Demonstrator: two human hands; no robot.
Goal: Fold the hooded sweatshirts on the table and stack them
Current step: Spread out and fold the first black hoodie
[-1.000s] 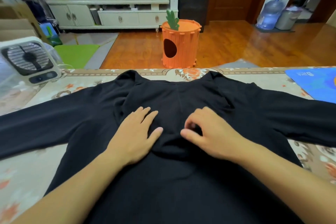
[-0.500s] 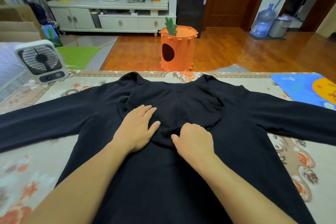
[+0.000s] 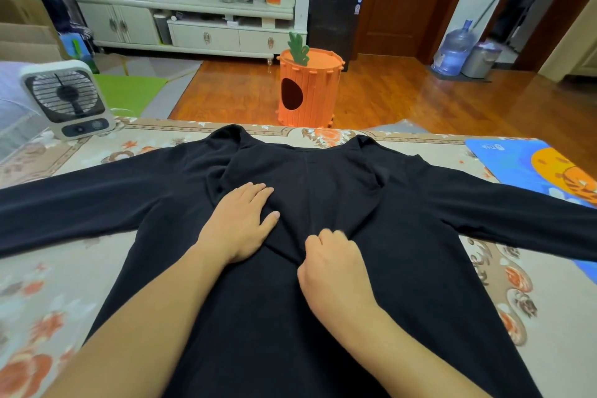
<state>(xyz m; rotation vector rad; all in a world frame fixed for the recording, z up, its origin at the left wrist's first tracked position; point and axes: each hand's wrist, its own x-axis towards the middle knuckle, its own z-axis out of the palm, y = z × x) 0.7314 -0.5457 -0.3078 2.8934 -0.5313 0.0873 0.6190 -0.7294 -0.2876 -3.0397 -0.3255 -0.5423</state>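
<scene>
A black hooded sweatshirt point(image 3: 413, 275) lies spread on the floral-covered table point(image 3: 58, 287), both sleeves stretched out to the sides. Its hood is laid down over the body, pointing toward me. My left hand point(image 3: 240, 223) rests flat on the hood's left part with straight fingers. My right hand point(image 3: 329, 265) sits at the hood's lower tip, its fingers curled into the black cloth and gripping it.
A small white fan point(image 3: 66, 98) stands at the table's far left corner. A blue and orange mat point(image 3: 533, 168) lies at the far right under the right sleeve. Beyond the table, an orange carrot-shaped bin point(image 3: 310, 87) stands on the wooden floor.
My right hand has slid toward me along the hood to its tip and curled tighter into the cloth. My left hand stays flat on the hood.
</scene>
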